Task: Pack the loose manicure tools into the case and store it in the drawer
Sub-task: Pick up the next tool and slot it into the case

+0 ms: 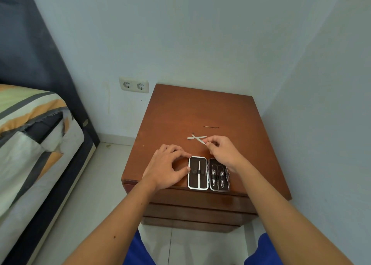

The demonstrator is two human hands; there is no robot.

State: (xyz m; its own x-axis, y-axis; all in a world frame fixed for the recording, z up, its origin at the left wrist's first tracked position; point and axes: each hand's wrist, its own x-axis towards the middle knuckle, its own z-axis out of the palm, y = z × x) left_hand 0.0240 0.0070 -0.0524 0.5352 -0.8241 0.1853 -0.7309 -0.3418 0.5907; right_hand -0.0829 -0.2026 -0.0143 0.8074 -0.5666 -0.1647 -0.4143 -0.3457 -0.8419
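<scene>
No text, label, brand, number or sign can be read anywhere

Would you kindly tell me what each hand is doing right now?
Left hand: open, fingertips resting on the left edge of the open case.
Right hand: pinching one end of a thin metal tool.

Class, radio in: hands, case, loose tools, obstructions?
Left hand steadies open case. Right hand pinches one crossed tool. Thin tool loose behind. Nothing blocking.
</scene>
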